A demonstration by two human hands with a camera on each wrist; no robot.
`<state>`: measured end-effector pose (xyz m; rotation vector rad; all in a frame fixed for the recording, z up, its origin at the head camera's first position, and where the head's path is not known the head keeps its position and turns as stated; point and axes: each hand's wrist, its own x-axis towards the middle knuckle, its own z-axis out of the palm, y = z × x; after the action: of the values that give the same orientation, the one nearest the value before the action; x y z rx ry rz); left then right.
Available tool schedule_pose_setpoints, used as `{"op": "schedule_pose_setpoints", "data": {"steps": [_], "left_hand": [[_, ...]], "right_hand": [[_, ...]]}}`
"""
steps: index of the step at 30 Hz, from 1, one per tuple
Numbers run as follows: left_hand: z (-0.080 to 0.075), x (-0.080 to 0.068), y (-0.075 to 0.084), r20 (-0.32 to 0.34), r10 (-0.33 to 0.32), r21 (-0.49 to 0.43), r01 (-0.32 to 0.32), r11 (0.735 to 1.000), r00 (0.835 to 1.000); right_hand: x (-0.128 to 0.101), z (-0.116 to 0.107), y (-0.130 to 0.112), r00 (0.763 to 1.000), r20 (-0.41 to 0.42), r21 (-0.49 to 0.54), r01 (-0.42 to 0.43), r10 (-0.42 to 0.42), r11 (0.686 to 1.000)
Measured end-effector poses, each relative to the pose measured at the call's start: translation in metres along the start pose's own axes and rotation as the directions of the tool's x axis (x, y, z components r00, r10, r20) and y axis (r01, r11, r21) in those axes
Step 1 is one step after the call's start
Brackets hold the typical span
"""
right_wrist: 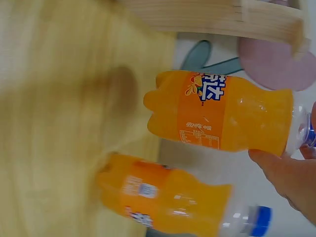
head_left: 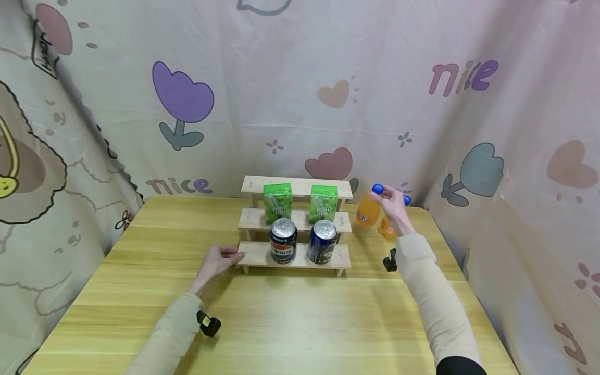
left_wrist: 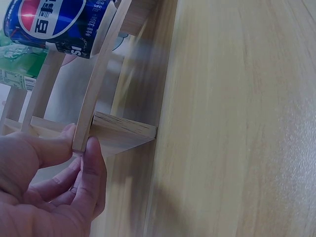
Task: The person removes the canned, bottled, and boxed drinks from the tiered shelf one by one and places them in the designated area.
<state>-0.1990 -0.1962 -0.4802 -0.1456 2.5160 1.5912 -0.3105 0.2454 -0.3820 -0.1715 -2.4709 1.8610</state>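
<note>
My right hand (head_left: 395, 208) grips an orange soda bottle (right_wrist: 207, 111) by its neck, just under the blue cap. In the right wrist view the bottle's base is off the table. A second orange soda bottle (right_wrist: 168, 195) with a blue cap stands on the table beside it. My left hand (head_left: 219, 264) pinches the left end of the lowest step of a three-tier wooden shelf (head_left: 253, 255) between thumb and fingers. Two soda cans, a black one (head_left: 283, 242) and a dark blue one (head_left: 322, 244), stand on that step. Two green drink cartons (head_left: 277, 203) sit on the middle step.
The shelf stands near the back of a wooden table (head_left: 300, 323). A patterned curtain (head_left: 281, 94) hangs behind the table and along both sides. The top step (head_left: 300, 185) of the shelf rises behind the cartons.
</note>
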Motion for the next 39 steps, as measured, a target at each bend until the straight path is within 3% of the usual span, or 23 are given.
{"op": "schedule_pose_setpoints", "data": {"steps": [12,23,28,33,36,39], "left_hand": [[0.001,-0.002,0.002,0.009,0.006,-0.041,-0.006,0.999,1.0],[0.001,-0.002,0.002,0.01,0.004,-0.049,-0.004,0.999,1.0],[0.001,-0.002,0.002,0.016,0.001,-0.056,0.0,0.998,1.0],[0.001,-0.002,0.002,0.023,-0.011,-0.055,0.012,0.998,1.0],[0.001,-0.002,0.002,0.024,-0.011,-0.044,0.012,0.999,1.0],[0.0,-0.002,0.002,0.028,-0.009,-0.037,0.01,0.999,1.0]], "right_hand": [[0.0,0.006,0.028,0.998,-0.034,-0.063,-0.061,0.059,0.996],[-0.002,0.006,0.03,0.998,-0.016,0.005,-0.055,0.055,0.998],[-0.005,0.008,0.029,0.997,-0.029,-0.045,0.077,-0.078,0.996],[-0.012,0.014,0.019,0.962,-0.076,-0.093,0.256,-0.264,0.962],[-0.019,0.021,0.008,0.942,-0.035,-0.083,0.331,-0.335,0.94],[-0.029,0.029,-0.007,0.923,0.069,-0.011,0.381,-0.379,0.925]]}}
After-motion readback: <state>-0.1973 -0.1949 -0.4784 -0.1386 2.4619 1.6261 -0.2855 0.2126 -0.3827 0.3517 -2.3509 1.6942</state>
